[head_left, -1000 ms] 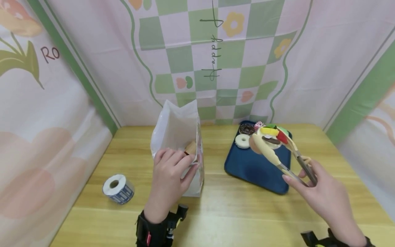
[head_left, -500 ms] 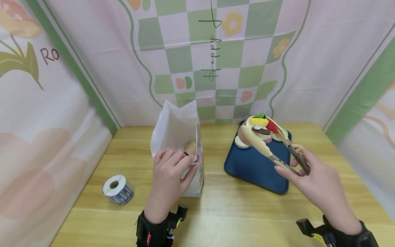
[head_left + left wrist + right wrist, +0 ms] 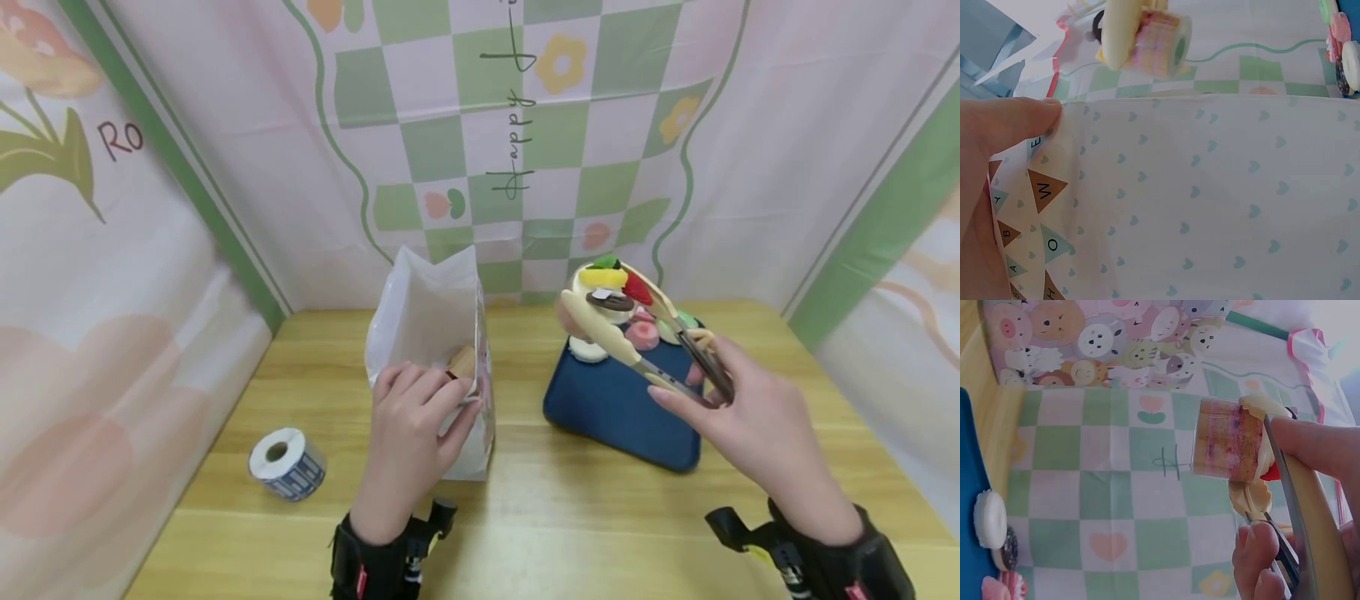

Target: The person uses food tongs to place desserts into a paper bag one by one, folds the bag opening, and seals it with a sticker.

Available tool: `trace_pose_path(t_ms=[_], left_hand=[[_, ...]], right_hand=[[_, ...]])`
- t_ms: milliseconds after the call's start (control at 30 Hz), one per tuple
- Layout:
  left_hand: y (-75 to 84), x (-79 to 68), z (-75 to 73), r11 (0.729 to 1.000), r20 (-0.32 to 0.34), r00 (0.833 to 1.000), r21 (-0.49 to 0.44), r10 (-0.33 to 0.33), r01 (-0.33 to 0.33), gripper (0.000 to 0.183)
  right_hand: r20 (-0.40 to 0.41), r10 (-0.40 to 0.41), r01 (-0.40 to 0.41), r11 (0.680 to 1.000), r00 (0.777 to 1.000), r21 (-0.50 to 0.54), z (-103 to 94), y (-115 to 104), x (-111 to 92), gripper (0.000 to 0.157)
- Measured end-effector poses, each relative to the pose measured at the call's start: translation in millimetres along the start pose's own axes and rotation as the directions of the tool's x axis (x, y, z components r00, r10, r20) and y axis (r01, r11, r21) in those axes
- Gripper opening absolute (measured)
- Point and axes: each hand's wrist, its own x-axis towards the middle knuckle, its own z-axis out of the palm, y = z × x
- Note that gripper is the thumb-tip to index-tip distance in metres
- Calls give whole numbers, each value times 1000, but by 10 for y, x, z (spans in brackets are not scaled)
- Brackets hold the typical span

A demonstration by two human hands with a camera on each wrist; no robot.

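In the head view my left hand [image 3: 411, 429] pinches the near rim of a white paper bag [image 3: 423, 317], which stands upright with its mouth spread. A light brown piece [image 3: 462, 362] shows inside, partly covered by the fingers. My right hand [image 3: 768, 421] grips a pair of tongs [image 3: 609, 335] with cream-coloured ends. Between those ends is a toy cake cup [image 3: 604, 280] topped with yellow, red and green fruit shapes and a dark cookie. The right wrist view shows its clear, layered side [image 3: 1219, 439]. It hangs raised over the back of a blue tray [image 3: 615, 417].
A white doughnut [image 3: 587, 350], a pink sweet [image 3: 642, 336] and a green-topped piece [image 3: 670, 331] lie on the tray. A dark doughnut [image 3: 1007, 550] shows in the right wrist view. Left of the bag stands a label roll [image 3: 288, 463]. A printed cloth [image 3: 555, 133] hangs behind the table.
My right hand has moved left and slightly up with the tongs and cake cup, from over the tray's right part toward the bag. The left hand stays at the bag's rim.
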Motion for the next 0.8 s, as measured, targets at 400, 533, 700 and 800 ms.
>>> trace_pose_path(t_ms=[400, 533, 700, 800], left_hand=[[-2, 5, 5, 1000, -7, 1000, 3, 4, -4, 11], [-6, 4, 8, 1000, -14, 1000, 14, 15, -15, 12], [-9, 2, 6, 1000, -11, 1000, 15, 13, -13, 11], [-6, 3, 4, 1000, -1, 1000, 10, 3, -3, 11]], right_hand=[[-33, -42, 43, 999, 999, 20, -23, -247, 113, 54], [-58, -88, 90, 996, 994, 21, -21, -306, 143, 53], [-56, -143, 145, 989, 988, 34, -18, -390, 177, 52], [-49, -153, 154, 988, 987, 28, -13, -437, 193, 53]])
